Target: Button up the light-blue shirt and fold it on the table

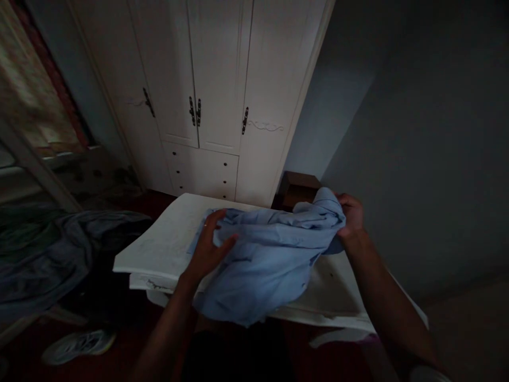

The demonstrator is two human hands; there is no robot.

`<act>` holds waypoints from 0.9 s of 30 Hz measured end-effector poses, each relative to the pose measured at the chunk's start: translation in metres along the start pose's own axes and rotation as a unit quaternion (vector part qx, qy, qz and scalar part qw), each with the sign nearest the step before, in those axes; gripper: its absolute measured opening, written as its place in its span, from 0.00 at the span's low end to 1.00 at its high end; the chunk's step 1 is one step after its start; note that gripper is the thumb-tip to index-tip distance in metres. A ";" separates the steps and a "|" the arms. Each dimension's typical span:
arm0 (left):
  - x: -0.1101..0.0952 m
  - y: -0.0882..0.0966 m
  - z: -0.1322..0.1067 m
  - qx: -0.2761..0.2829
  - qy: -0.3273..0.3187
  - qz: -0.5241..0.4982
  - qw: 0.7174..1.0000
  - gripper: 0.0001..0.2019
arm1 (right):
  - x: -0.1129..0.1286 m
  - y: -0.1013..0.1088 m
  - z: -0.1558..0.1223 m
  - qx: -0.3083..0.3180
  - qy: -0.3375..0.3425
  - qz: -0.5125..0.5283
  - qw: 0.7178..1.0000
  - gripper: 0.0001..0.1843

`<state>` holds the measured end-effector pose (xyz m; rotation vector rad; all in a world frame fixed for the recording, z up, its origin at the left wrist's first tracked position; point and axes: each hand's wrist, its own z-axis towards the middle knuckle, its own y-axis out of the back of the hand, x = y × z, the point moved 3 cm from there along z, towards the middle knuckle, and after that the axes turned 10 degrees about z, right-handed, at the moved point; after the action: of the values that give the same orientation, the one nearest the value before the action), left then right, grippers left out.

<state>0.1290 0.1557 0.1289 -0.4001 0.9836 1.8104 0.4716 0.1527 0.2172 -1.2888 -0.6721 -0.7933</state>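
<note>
A light blue shirt (258,260) lies partly spread over a white-topped table (159,239), its lower part hanging past the near edge. My right hand (352,215) grips the bunched, collar-like end of the shirt and lifts it off the surface. My left hand (210,244) is at the shirt's left part, thumb and fingers apart, the fingertips touching or just above the cloth. The fingers of my right hand are partly hidden behind the fabric.
A white wardrobe (214,79) with dark handles stands beyond the table. A small brown cabinet (300,185) sits at its right, near the wall. Dark clothes (47,254) are heaped at the left, with a sneaker (79,345) on the floor below.
</note>
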 end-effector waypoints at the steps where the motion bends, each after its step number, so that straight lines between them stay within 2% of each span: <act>1: -0.006 -0.012 0.013 0.032 -0.018 0.004 0.999 0.32 | 0.008 -0.005 -0.003 0.020 0.000 -0.021 1.000 0.07; 5: -0.039 -0.065 0.060 0.185 -0.101 0.009 0.977 0.46 | 0.031 -0.030 -0.021 0.129 -0.022 -0.139 0.982 0.14; 9: -0.082 -0.116 0.089 0.323 -0.187 -0.004 0.928 0.57 | 0.051 -0.048 -0.045 0.276 -0.107 -0.228 0.928 0.26; 11: -0.099 -0.135 0.095 0.387 -0.212 -0.016 0.897 0.53 | 0.066 -0.048 -0.056 0.319 -0.130 -0.259 0.903 0.29; 13: -0.107 -0.145 0.098 0.442 -0.216 -0.013 0.870 0.39 | 0.086 -0.041 -0.065 0.319 -0.126 -0.306 0.888 0.29; 14: -0.108 -0.146 0.100 0.455 -0.211 -0.005 0.865 0.30 | 0.096 -0.034 -0.069 0.307 -0.125 -0.340 0.880 0.29; 15: -0.107 -0.143 0.104 0.451 -0.200 0.005 0.870 0.24 | 0.106 -0.025 -0.072 0.290 -0.127 -0.379 0.870 0.28; 17: -0.100 -0.129 0.116 0.398 -0.170 0.027 0.901 0.20 | 0.124 0.000 -0.076 0.238 -0.135 -0.465 0.842 0.28; 20: -0.093 -0.094 0.139 0.262 -0.141 0.069 0.952 0.19 | 0.139 0.045 -0.076 0.157 -0.150 -0.580 0.785 0.27; 23: -0.104 -0.062 0.154 0.140 -0.186 0.099 0.967 0.16 | 0.136 0.084 -0.066 0.095 -0.166 -0.659 0.728 0.20; 25: -0.116 -0.048 0.158 0.099 -0.203 0.106 0.968 0.14 | 0.131 0.099 -0.056 0.050 -0.122 -0.710 0.692 0.17; 27: -0.126 -0.038 0.161 0.081 -0.171 0.133 0.973 0.13 | 0.128 0.107 -0.046 -0.011 -0.015 -0.752 0.658 0.16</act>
<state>0.2444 0.2096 0.2927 0.1504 0.9637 1.9355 0.6325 0.1004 0.2534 -0.4698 -1.8030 -2.0927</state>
